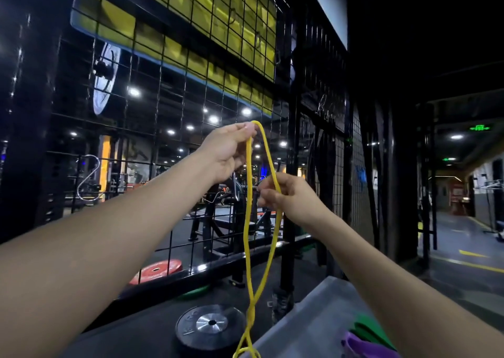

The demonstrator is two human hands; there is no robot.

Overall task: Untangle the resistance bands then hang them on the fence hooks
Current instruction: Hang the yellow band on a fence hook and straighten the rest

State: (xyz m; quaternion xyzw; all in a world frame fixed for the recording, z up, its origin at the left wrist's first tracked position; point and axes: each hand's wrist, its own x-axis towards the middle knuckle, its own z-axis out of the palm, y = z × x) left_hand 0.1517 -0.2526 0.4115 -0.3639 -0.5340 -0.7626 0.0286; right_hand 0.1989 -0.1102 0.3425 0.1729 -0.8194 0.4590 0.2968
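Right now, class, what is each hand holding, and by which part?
Both hold the yellow band: the left hand pinches its top bend, the right hand grips one strand lower down.

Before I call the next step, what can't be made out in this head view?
- Yellow band: lower end cut off by the bottom edge below its twist.
- Purple band and green band: partly hidden by the right forearm, cut by the edge.
- Right hand grip: fingertips face away.

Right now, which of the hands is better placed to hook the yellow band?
Left, probably: the left hand pinches the yellow band's top loop, highest and nearest the fence. The right hand grips lower.
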